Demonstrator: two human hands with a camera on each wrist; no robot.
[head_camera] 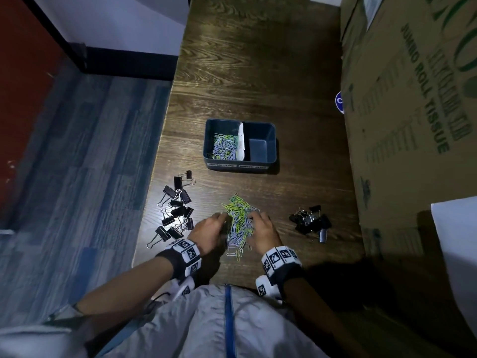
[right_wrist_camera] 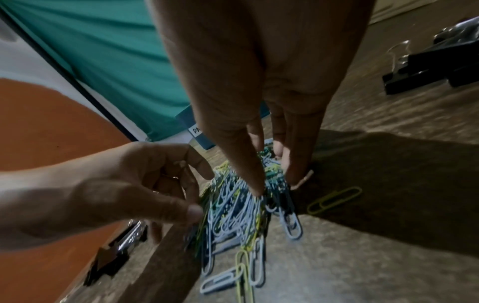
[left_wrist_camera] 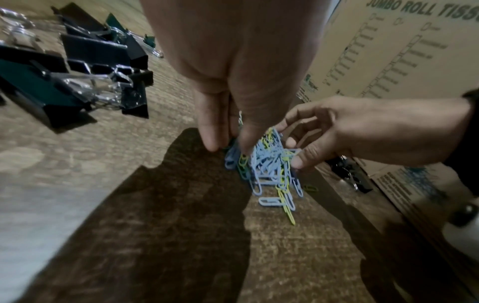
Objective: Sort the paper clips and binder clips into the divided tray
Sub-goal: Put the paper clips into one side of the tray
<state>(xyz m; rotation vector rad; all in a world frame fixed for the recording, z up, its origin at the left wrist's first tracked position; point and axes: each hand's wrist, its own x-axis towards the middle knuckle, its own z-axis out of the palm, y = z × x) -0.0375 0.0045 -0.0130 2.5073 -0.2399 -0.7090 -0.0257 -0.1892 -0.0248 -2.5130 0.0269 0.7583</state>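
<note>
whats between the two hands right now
The loose pile of paper clips lies between the left hand and right hand, fingers at its edges. The head view shows it best.

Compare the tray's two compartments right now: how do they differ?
The left compartment holds a heap of blue and green paper clips; the right compartment shows only bare floor. The left's front label reads PAPER CLIPS; the right's label is too blurred to read. Both belong to one dark blue tray, split by a white divider.
</note>
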